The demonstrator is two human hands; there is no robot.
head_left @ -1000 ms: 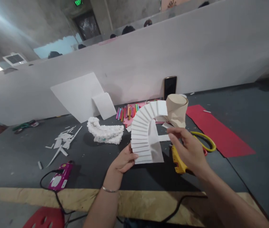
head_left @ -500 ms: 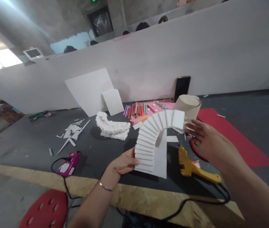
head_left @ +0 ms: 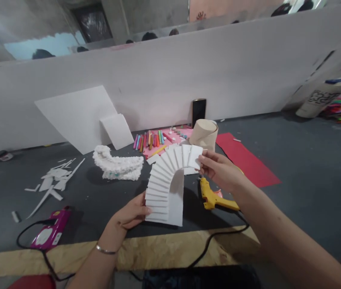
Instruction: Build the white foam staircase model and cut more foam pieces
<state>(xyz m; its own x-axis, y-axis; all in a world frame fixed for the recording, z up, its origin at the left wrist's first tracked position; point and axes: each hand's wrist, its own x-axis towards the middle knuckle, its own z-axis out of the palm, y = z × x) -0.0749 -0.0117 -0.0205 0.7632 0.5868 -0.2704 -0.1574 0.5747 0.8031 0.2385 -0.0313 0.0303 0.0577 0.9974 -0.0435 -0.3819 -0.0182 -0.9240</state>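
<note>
Hands (head_left: 132,212) at opposite ends of white arch (head_left: 160,175)

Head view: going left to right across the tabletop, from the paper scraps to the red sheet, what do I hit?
White paper scraps → fluffy white piece → curved white ridged piece → yellow glue gun → red sheet.

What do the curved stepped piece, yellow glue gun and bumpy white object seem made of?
Curved stepped piece: probably white card or foam board, matte, from the flat, straight-edged strips.
Yellow glue gun: likely smooth hard plastic, from its evenly coloured, moulded-looking body.
Bumpy white object: matte; its tufted surface could be foam bits or crumpled paper.
</note>
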